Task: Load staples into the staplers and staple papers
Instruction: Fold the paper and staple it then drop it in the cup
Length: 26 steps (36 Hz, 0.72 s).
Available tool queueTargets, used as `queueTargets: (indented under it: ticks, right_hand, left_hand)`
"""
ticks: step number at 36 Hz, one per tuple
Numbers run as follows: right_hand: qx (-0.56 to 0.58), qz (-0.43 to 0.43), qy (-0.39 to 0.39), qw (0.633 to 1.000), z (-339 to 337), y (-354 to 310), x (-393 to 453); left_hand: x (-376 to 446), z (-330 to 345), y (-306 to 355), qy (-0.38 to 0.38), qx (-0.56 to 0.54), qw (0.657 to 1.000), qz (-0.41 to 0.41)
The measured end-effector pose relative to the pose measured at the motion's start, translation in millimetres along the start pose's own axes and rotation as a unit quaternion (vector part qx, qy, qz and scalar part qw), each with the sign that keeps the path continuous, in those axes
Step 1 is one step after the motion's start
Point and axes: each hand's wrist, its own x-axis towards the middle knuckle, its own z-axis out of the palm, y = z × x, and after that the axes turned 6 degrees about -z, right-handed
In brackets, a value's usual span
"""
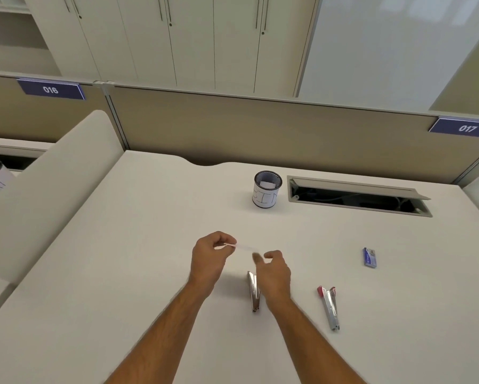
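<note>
Both hands hover above the white desk (122, 273), close together near its middle. Left hand (209, 259) has its fingers curled and pinches one end of a thin pale strip (242, 247), which reaches rightward toward the other hand; the strip is blurred, so whether it is paper or a row of staples cannot be told. Right hand (273, 268) is blurred too, its fingers loosely curled beside the strip's far end, and I cannot tell whether it is holding the strip. Just under the right hand a silver stapler (253, 291) lies on the desk, partly hidden by the wrist. A second silver stapler with a red end (328, 307) lies well to the right. Beyond that one, apart from it, sits a small blue staple box (369, 257). Farther back stands a mesh cup labelled "BIN" (266, 189) with a scrap of paper inside, just beside an open cable hatch (357, 198) set into the desk
</note>
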Motion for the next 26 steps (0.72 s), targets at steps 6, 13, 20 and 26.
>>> queueTargets:
  ticks: [6, 13, 20, 26]
  right_hand:
    - [0.363, 0.083, -0.120, 0.920, -26, -30, -2]
    - [0.424, 0.067, -0.109, 0.897, -55, -24, 0]
    - [0.404, 0.037, -0.115, 0.907, -78, -16, -2]
    - [0.369, 0.008, -0.124, 0.921, -92, -11, -2]
  left_hand:
    - [-10, 19, 6, 0.023, -0.025, 0.999, -0.005]
    - [-26, 40, 7, 0.015, -0.056, 0.998, 0.007]
    - [-41, 59, 11, 0.045, -0.005, 0.998, 0.040]
    - [-48, 76, 11, 0.069, 0.076, 0.991, 0.083]
